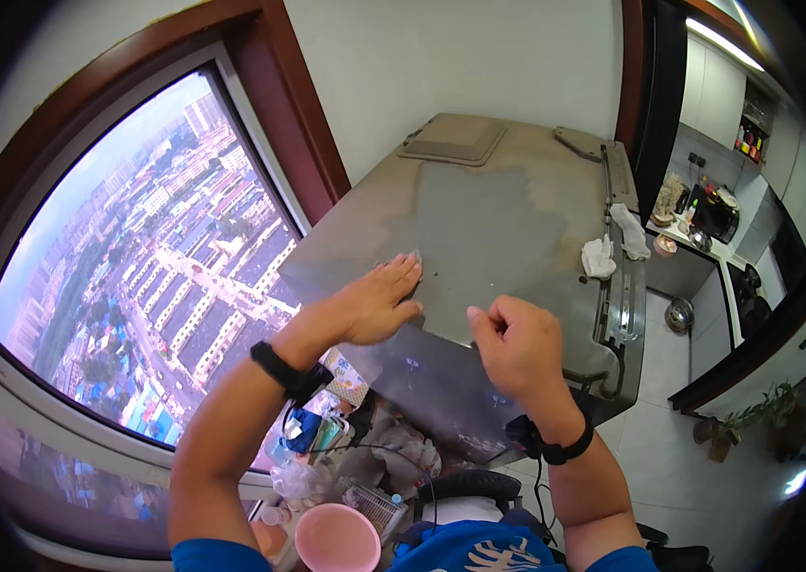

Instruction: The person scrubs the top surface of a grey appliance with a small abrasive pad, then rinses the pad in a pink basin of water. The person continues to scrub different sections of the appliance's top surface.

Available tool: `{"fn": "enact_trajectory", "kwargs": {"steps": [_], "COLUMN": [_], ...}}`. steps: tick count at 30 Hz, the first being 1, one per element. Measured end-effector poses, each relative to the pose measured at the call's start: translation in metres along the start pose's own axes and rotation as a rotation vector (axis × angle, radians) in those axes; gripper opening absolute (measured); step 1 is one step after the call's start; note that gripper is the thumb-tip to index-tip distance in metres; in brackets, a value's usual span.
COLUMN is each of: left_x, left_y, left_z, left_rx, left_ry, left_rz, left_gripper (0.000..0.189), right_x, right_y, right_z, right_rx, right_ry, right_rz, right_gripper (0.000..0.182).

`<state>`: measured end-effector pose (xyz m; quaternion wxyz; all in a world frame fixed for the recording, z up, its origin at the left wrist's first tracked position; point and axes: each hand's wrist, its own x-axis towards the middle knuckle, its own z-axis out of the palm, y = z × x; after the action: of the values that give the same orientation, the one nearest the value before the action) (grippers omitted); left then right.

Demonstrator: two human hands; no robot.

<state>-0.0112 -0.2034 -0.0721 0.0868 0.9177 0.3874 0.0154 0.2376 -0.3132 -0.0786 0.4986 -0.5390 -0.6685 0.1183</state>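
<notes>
A large grey-brown panel of an appliance (488,229) lies before me, with a darker, damp-looking patch across its middle. My left hand (383,300) is laid flat near the panel's left front edge, fingers stretched forward; a small pale bit shows at its fingertips, too small to name. Above the front edge, my right hand (521,343) is curled, its thumb pointing forward; nothing plainly shows in it. Two crumpled white cloths, one (598,257) nearer and one (630,230) farther, rest by the slotted right edge. Both wrists wear black straps with small devices and cables.
Below left stand a pink basin (338,540), a wire rack (372,506) and plastic bags (300,480). A large window (160,264) borders the left side. A doorway at right opens on a kitchen, with a metal pot (679,314) low down and potted plants (724,429) nearer.
</notes>
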Motion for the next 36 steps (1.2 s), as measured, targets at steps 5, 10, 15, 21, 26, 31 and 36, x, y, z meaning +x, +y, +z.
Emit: {"fn": "enact_trajectory", "kwargs": {"steps": [5,10,15,21,26,31,36], "left_x": [0.078,0.164,0.08,0.055,0.126,0.074,0.063], "left_y": [-0.008,-0.053,-0.011,-0.009,-0.033,-0.005,-0.018], "left_z": [-0.013,-0.02,-0.012,-0.012,-0.032,-0.008,-0.018], "left_rx": [0.01,0.064,0.054,-0.026,0.196,-0.008,-0.099], "left_ry": [-0.127,-0.13,-0.173,-0.141,-0.187,-0.091,-0.11], "left_rz": [-0.031,-0.119,0.051,0.013,-0.003,0.044,-0.009], "left_gripper": [0.076,0.076,0.078,0.074,0.069,0.07,0.074], "right_x": [0.001,0.001,0.002,0.0,0.003,0.002,0.001], "right_y": [0.001,-0.011,0.006,0.005,-0.011,0.005,0.004], "right_z": [0.0,0.008,-0.002,0.004,0.005,-0.006,0.003], "right_rx": [-0.065,0.018,0.011,0.004,0.014,0.0,0.031], "right_ry": [0.017,-0.004,0.036,0.06,-0.04,-0.007,0.059], "right_rz": [-0.012,0.006,0.006,-0.067,-0.008,0.017,-0.052], "right_gripper": [0.034,0.034,0.034,0.036,0.034,0.034,0.036]}}
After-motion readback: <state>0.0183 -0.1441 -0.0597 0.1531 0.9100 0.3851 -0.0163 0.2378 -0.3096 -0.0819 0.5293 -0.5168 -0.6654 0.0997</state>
